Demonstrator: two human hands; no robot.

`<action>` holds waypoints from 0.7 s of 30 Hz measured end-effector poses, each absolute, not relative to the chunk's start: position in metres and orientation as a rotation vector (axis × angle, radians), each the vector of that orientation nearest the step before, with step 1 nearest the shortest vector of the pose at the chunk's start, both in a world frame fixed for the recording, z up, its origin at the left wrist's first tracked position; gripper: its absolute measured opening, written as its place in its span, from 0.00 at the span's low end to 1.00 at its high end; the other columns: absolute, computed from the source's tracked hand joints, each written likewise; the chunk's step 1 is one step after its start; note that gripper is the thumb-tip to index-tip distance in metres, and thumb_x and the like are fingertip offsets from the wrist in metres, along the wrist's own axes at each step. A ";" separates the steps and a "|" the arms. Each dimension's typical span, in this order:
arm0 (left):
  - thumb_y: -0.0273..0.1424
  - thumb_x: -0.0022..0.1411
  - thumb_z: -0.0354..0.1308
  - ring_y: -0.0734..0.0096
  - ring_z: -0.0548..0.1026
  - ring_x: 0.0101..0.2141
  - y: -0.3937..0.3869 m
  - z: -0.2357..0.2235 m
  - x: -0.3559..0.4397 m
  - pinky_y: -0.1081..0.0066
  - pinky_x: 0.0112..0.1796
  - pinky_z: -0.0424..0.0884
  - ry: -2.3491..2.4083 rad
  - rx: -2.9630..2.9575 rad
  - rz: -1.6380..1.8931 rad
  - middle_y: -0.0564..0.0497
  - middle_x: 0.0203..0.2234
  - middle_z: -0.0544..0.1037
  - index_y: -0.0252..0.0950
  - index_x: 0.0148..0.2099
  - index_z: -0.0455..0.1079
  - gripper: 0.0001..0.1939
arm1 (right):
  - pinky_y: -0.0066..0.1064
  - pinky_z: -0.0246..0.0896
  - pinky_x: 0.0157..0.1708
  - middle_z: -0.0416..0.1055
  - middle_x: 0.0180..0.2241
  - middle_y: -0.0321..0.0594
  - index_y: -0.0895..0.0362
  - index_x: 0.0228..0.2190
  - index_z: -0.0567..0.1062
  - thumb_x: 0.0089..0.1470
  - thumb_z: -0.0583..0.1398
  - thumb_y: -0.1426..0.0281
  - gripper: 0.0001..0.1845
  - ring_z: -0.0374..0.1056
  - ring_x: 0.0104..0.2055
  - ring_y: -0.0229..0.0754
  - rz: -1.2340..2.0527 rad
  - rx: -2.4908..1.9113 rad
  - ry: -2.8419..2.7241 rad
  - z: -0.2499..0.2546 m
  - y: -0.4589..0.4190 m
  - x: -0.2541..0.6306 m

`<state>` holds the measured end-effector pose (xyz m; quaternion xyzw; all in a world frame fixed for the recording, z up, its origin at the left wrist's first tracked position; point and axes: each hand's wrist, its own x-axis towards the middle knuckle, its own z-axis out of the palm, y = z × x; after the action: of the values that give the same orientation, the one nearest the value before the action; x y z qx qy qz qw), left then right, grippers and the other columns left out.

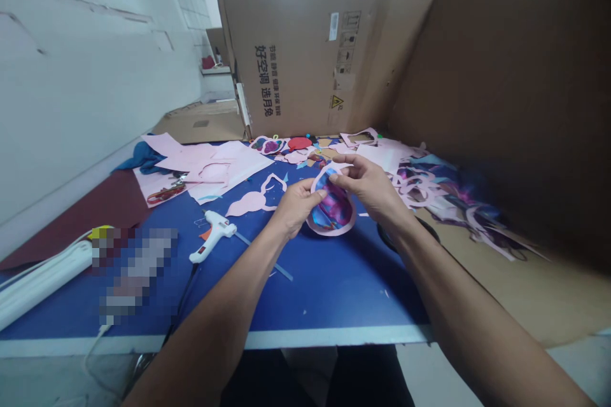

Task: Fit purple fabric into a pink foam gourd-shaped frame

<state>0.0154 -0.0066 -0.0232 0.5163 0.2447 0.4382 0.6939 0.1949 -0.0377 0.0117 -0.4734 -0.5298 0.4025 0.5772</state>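
My left hand [296,205] and my right hand [364,186] together hold a rounded paper cutout [331,206] above the blue table [305,292]. The cutout has a pink border around a blue and purple swirled print. Both thumbs press on its upper part, and my fingers are partly hidden behind it. A white hot glue gun [212,235] lies on the table to the left of my left hand, with a pink paper cutout [252,201] just beyond it.
Large cardboard sheets [300,57] stand along the far edge, and another [501,89] rises at the right. Pink sheets [210,164] and printed paper scraps [429,194] lie across the table. A white power strip [42,283] and a pixelated patch [136,267] sit at the front left.
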 end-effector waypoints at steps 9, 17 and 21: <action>0.38 0.50 0.82 0.68 0.81 0.29 -0.008 -0.023 0.015 0.68 0.37 0.77 0.567 1.180 0.932 0.49 0.30 0.85 0.34 0.44 0.83 0.22 | 0.33 0.65 0.31 0.78 0.30 0.37 0.55 0.32 0.81 0.42 0.79 0.53 0.23 0.67 0.29 0.40 0.946 -1.184 -1.248 0.016 -0.040 0.194; 0.36 0.46 0.85 0.63 0.84 0.31 -0.008 -0.024 0.013 0.64 0.40 0.80 0.551 1.121 0.835 0.46 0.34 0.87 0.34 0.46 0.83 0.27 | 0.33 0.61 0.29 0.74 0.26 0.35 0.54 0.29 0.80 0.46 0.76 0.52 0.21 0.63 0.27 0.38 0.868 -1.234 -1.242 0.018 -0.041 0.198; 0.35 0.45 0.85 0.64 0.84 0.33 -0.008 -0.026 0.013 0.63 0.43 0.80 0.571 1.119 0.828 0.46 0.37 0.88 0.34 0.45 0.82 0.26 | 0.33 0.61 0.30 0.74 0.27 0.36 0.55 0.30 0.80 0.47 0.75 0.53 0.19 0.64 0.28 0.39 0.843 -1.236 -1.223 0.017 -0.039 0.199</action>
<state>0.0128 -0.0085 -0.0262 0.5081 0.2593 0.3759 0.7302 0.1992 -0.0392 0.0174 -0.5264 -0.5206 0.3589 0.5684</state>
